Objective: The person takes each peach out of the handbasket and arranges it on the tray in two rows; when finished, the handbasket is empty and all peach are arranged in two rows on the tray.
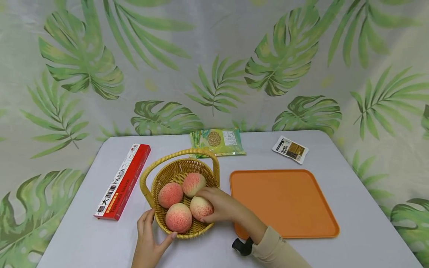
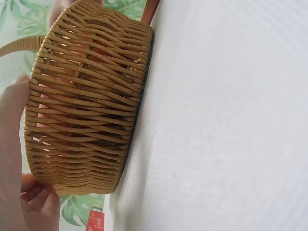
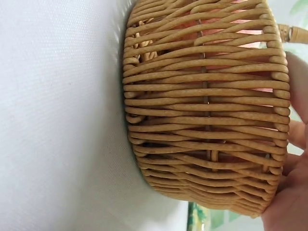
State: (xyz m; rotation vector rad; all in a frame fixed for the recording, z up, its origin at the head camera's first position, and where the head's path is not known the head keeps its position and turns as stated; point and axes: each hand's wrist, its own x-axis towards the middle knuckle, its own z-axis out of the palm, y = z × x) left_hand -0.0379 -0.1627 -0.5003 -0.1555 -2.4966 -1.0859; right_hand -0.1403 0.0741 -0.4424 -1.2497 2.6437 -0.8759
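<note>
A round wicker basket (image 1: 196,235) with an upright arched handle holds several pink-and-cream peaches (image 1: 179,218). My left hand (image 1: 147,238) grips the basket's near left side, its thumb on the front rim and its fingers against the outer left wall. Inside at the right, my right hand (image 1: 219,204) holds one peach (image 1: 201,207) between thumb and fingers. Through the weave in the left wrist view, pink patches of fruit show behind the basket wall (image 2: 86,110). The right wrist view has the fingers (image 3: 296,134) partly hidden behind the rim.
An orange tray (image 1: 285,204) lies right of the basket, under my right forearm. To the left is a red-and-white pasta box (image 1: 124,182). A green bag (image 1: 218,141) lies behind the basket, and a small white-and-brown packet (image 1: 290,149) at the back right.
</note>
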